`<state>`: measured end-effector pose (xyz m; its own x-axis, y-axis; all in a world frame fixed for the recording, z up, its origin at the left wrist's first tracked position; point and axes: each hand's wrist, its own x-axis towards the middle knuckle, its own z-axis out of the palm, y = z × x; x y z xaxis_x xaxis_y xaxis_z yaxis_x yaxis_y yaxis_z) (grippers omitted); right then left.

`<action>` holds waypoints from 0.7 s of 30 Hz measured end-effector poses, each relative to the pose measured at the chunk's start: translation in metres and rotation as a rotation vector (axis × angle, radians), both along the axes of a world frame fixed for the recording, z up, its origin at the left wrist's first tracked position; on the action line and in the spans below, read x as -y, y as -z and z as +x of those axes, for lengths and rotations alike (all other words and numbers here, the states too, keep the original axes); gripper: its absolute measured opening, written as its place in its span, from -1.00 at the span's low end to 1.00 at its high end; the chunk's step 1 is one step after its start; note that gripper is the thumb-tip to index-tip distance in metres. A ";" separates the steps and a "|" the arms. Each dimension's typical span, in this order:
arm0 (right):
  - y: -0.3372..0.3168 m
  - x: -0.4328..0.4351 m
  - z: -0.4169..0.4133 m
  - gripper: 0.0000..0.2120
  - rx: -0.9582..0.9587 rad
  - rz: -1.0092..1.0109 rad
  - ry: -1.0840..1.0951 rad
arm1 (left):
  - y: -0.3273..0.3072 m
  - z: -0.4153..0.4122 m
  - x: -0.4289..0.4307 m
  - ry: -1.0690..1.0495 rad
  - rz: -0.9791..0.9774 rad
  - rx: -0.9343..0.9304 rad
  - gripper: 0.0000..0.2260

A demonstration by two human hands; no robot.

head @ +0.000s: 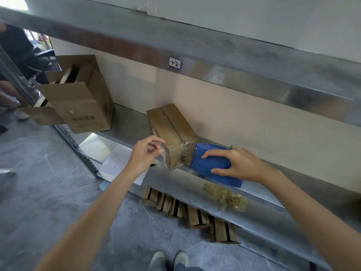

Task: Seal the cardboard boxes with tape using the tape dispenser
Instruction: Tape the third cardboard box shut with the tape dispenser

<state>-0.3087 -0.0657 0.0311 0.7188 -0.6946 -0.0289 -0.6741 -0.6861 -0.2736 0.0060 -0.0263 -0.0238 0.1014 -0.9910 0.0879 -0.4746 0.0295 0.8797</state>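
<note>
On the metal shelf (175, 184) in front of me sits the small cardboard box (172, 132), turned at an angle, its top flaps closed and the seam running away from me. My right hand (240, 165) grips the blue tape dispenser (211, 163), thumb on its near side and fingers curled over its top. The dispenser's nose meets the box's near end face, where a glossy strip of clear tape shows. My left hand (145, 153) hovers just beside the box's near-left corner, fingers loosely curled, thumb and forefinger close together. Whether they pinch a loose bit of tape or nothing at all, I cannot tell.

I judge that I am at one end of the seam strip, with tape laid on the end face. I cannot make out whether the top seam already carries tape. The box looks light, so the next move calls for my left hand to press it down so it does not slide. Then my right hand must keep the dispenser pressed on and centred over the seam.

Further left on the shelf an open carton (82, 102) stands with its flaps up, so I reckon more sealing remains. A wad of used tape (226, 198) lies near my right forearm.
</note>
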 end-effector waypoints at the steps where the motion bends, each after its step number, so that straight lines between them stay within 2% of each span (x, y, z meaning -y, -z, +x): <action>1: 0.000 0.001 0.000 -0.60 0.003 0.001 0.004 | 0.003 0.000 0.002 -0.011 -0.007 0.010 -0.78; 9: 0.001 0.004 0.004 -0.61 -0.007 0.040 0.034 | 0.019 -0.006 0.006 -0.035 -0.099 0.011 -0.72; 13: 0.003 0.003 0.006 -0.61 -0.022 0.061 0.039 | 0.029 -0.013 0.005 -0.046 -0.201 0.076 -0.68; 21: -0.004 -0.002 0.011 -0.63 -0.043 0.043 0.045 | 0.042 -0.007 0.008 -0.026 -0.253 0.115 -0.66</action>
<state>-0.2976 -0.0639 0.0347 0.6845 -0.7235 -0.0892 -0.7155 -0.6433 -0.2725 -0.0009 -0.0340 -0.0658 0.1011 -0.9332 0.3448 -0.5746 0.2281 0.7860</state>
